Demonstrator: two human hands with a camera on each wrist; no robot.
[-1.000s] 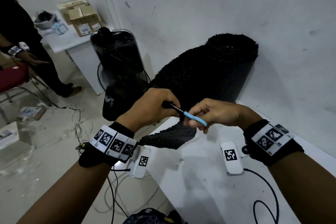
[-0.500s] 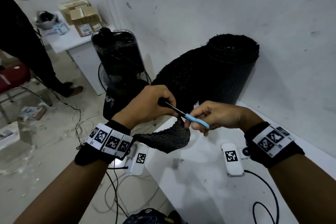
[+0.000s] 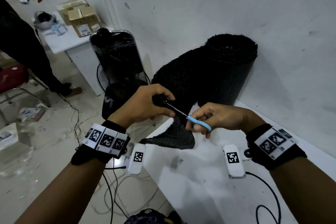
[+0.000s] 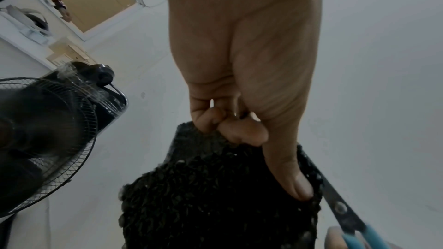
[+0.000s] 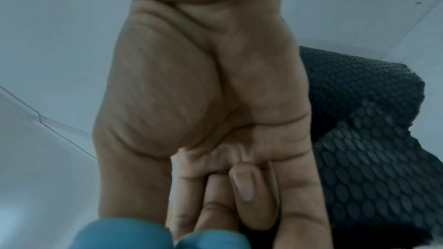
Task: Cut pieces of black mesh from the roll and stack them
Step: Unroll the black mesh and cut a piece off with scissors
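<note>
A big roll of black mesh [image 3: 214, 71] leans against the white wall on the table [image 3: 209, 187]. Its loose end [image 3: 171, 138] hangs down over the table's left edge. My left hand [image 3: 145, 105] grips the top edge of that loose mesh [image 4: 215, 196], thumb pressed along it. My right hand [image 3: 214, 118] holds blue-handled scissors [image 3: 198, 123], fingers through the handles [image 5: 134, 234]. The blades [image 4: 335, 200] run along the mesh just beside my left thumb. The roll [image 5: 359, 101] lies behind my right hand.
A black standing fan [image 3: 118, 71] wrapped in plastic stands left of the table. Another person [image 3: 21, 47] stands at the far left by a white desk with cardboard boxes [image 3: 81, 18]. Cables [image 3: 112, 196] trail on the floor, and one cable [image 3: 269, 198] lies on the table.
The scissors have moved further into the mesh toward my left hand. The hanging flap droops lower and has swung. The other person's arm has risen.
</note>
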